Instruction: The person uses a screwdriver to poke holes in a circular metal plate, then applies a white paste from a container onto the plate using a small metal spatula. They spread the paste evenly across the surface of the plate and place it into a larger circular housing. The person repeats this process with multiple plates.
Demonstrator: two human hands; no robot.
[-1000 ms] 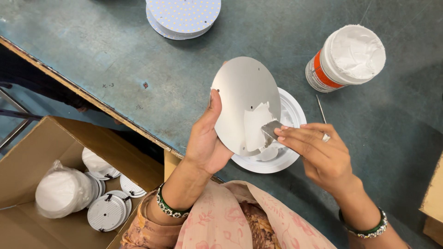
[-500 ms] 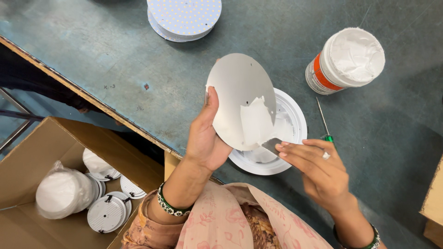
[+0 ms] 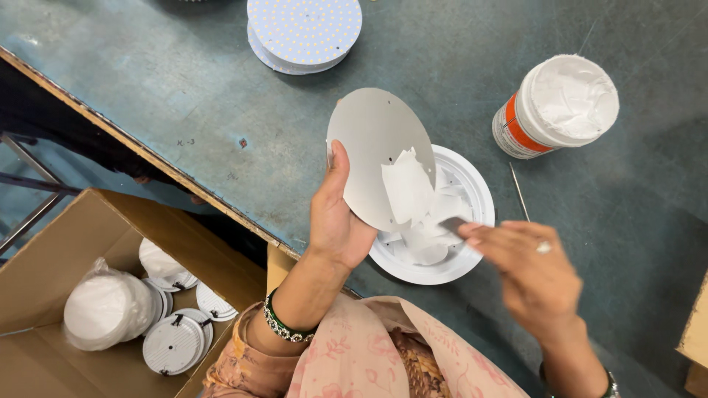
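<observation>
Head view: the left hand (image 3: 335,221) grips the grey disc (image 3: 372,147) above the white housing (image 3: 472,184) on the tabletop (image 3: 184,81), while the right hand (image 3: 527,269), pinching a spreader (image 3: 453,223), has widened the white paste (image 3: 405,188) patch since a second ago.

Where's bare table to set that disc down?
Bare table left of the stacked discs, down to the near edge. Also between that stack and the paste tub. Crowded around the white housing, where the left hand and right hand work.

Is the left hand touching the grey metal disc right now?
Touching. The head view shows the left hand gripping the grey metal disc at its edge, thumb pressed flat on its face.
</observation>
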